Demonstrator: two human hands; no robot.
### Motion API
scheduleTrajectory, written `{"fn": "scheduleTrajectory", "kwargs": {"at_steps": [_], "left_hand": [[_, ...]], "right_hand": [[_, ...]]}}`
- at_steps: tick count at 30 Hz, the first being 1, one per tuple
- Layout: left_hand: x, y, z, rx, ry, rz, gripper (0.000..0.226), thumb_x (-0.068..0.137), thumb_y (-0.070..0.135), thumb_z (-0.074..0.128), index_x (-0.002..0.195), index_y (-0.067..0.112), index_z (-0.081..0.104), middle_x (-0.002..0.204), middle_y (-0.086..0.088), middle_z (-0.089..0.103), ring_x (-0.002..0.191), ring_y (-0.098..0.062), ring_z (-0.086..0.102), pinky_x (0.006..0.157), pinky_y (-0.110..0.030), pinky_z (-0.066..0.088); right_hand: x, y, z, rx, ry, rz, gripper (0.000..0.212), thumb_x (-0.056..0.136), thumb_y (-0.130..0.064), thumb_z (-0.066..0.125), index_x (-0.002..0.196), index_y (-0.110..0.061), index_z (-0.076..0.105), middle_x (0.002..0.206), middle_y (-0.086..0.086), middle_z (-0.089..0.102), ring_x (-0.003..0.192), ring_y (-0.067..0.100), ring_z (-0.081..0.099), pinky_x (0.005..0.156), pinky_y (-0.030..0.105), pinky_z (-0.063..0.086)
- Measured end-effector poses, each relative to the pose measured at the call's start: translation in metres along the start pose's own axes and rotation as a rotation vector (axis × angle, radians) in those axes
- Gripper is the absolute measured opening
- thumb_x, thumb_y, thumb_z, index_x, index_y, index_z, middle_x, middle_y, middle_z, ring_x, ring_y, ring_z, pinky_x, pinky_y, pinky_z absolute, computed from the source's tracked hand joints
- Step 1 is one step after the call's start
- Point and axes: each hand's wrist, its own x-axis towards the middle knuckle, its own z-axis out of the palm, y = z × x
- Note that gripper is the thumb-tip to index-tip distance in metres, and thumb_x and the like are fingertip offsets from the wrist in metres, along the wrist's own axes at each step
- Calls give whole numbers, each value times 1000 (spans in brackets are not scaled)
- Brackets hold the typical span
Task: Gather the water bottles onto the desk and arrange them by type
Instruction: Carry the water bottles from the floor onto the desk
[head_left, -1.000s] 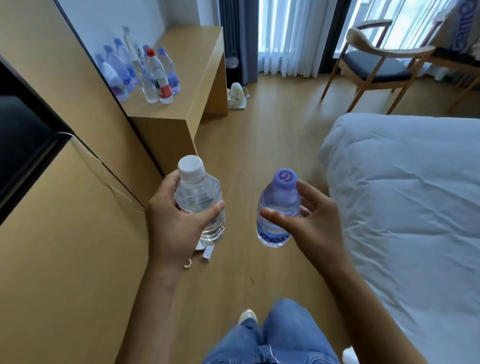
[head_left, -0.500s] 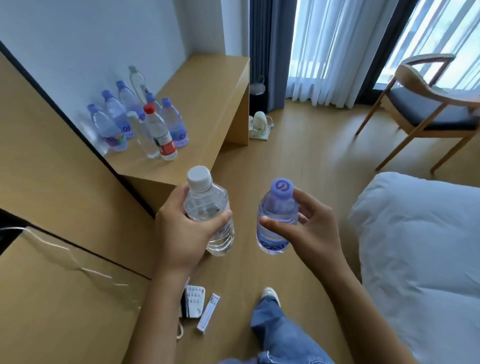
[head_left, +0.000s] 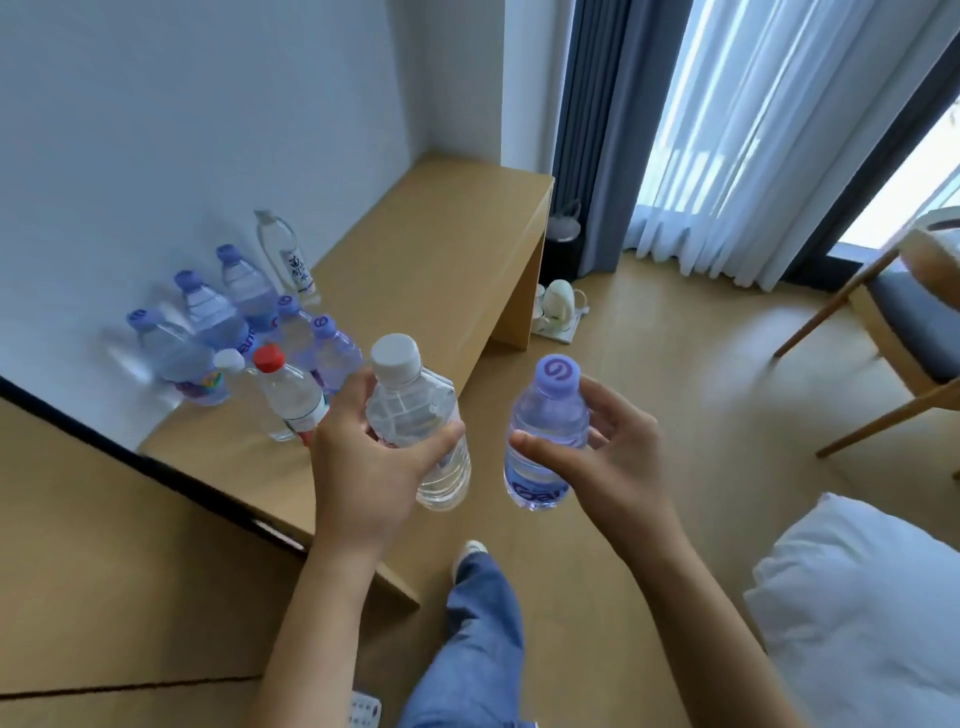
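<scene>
Head view: left hand (head_left: 363, 467) wrapped round white-capped bottle (head_left: 415, 426), right hand (head_left: 608, 467) round purple-capped bottle (head_left: 545, 441), both off wooden desk (head_left: 441, 249); roughly eight blurred bottles (head_left: 249, 332) clustered there.

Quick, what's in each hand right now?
Left hand: grips the white-capped bottle, fingers curled round it.
Right hand: holds the purple-capped bottle.

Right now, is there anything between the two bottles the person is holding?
No. In the head view the gap between the white-capped bottle and the purple-capped bottle shows only bare wooden floor behind it.
</scene>
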Motion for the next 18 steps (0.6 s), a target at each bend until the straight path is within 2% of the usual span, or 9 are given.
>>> {"fn": "scheduleTrajectory", "kwargs": {"at_steps": [2,6,8,13,16,18], "left_hand": [[42,-10,12,1,24,-24,50,63,22,93,101,30,62,94,10,71,87,-4,69,73,-18,55],[131,-27,34,42,86,-49,55,61,22,94,106,21,62,94,8,69,86,-9,68,79,-40,57],[170,-33,39,35,132,-66,58,61,19,94,108,18,61,95,9,69,89,-13,67,82,-44,56],[239,-49,40,61,235,-125,59,60,15,93,110,16,62,99,6,69,92,-15,65,85,-36,54],[267,-63,39,78,299,-183,58,63,13,91,114,14,63,102,0,69,95,-20,65,87,-36,52],[284,-76,39,96,359,-229,58,65,12,91,115,14,64,102,0,69,94,-18,64,85,-31,51]], "right_hand": [[44,4,12,-9,-14,1,49,67,-14,90,112,-17,70,96,-7,76,90,9,73,79,25,58],[137,6,40,-34,-38,14,49,67,-13,90,112,-17,70,96,-4,76,91,11,72,83,31,59],[179,6,56,-23,-49,23,51,67,-11,90,113,-16,70,97,-3,76,92,11,72,86,35,58],[263,10,98,-22,-143,61,48,66,-9,90,108,-18,70,95,-2,75,91,14,72,86,40,58],[304,17,124,-25,-235,85,48,64,-11,90,107,-20,69,94,-4,75,89,12,72,82,35,59],[329,23,143,-32,-306,102,51,64,-10,91,108,-20,68,93,-7,75,87,9,72,77,27,59]]}}
